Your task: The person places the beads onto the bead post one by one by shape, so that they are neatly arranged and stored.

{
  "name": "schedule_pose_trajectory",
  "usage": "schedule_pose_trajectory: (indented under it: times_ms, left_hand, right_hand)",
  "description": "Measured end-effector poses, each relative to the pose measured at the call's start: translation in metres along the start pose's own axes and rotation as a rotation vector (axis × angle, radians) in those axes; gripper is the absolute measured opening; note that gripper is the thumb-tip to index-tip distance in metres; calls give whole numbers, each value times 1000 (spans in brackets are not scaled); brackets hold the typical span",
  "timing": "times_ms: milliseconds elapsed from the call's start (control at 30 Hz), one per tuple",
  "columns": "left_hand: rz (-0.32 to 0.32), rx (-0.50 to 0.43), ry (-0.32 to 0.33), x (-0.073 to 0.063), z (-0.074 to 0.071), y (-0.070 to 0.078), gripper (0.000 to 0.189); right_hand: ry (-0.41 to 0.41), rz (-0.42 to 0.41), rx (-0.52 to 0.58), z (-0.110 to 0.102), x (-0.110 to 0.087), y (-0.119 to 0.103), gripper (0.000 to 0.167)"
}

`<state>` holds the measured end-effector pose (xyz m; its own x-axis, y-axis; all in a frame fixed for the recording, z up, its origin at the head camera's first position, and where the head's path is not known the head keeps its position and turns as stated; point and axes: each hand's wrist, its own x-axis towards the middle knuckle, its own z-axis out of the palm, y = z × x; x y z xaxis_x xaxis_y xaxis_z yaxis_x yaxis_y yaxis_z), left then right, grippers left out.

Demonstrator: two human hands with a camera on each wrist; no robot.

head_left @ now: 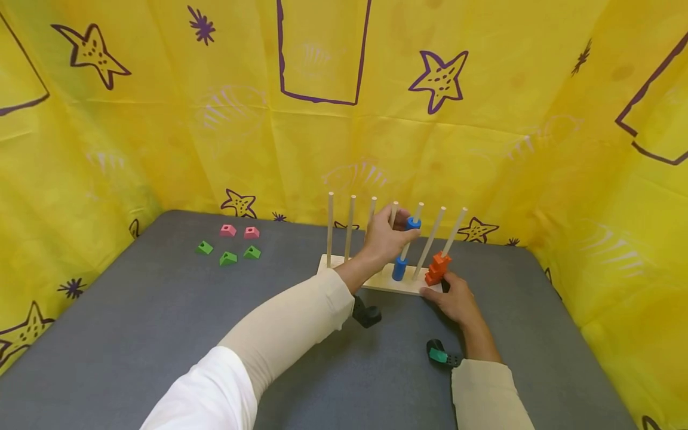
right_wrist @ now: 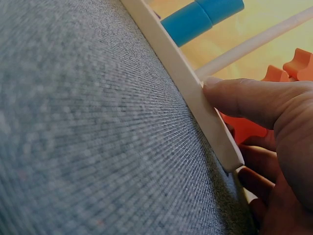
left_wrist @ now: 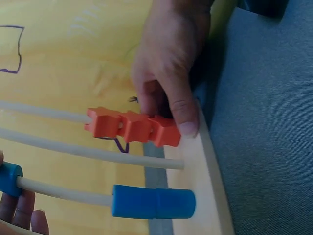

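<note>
My left hand (head_left: 384, 236) pinches a blue cylindrical bead (head_left: 412, 223), which sits around a peg near its top. Lower on that peg, two blue cylinders (left_wrist: 154, 201) are stacked against the wooden base (head_left: 395, 283). With thumb in front and fingers behind, my right hand (head_left: 458, 298) grips the base's right end. Beside it, several orange star-shaped beads (left_wrist: 132, 127) are stacked on the rightmost peg (head_left: 454, 232). A bare peg (head_left: 430, 242) stands between the blue and orange stacks. My left arm and hand partly hide the middle pegs and base.
Two pink blocks (head_left: 251, 233) and several green triangular blocks (head_left: 228, 258) lie on the grey table (head_left: 161, 334) to the left. A yellow patterned cloth (head_left: 344, 137) hangs behind and at both sides. Black wrist gear (head_left: 366, 313) sits below my left wrist.
</note>
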<state>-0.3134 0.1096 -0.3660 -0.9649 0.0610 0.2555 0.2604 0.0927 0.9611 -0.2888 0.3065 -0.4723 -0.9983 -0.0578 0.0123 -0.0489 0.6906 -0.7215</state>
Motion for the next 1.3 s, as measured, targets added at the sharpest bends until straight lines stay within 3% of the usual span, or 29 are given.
schedule_pose_trajectory:
  times_ms: [800,1300]
  left_hand:
    - [-60,64,-53,-14,0,-39,39]
    - [-46,78,-42,-20,-1,-53,39]
  right_hand:
    - [18,-36,-5,-1,0,-1,62]
    - [12,-21,-7,-2,-1,-3,62]
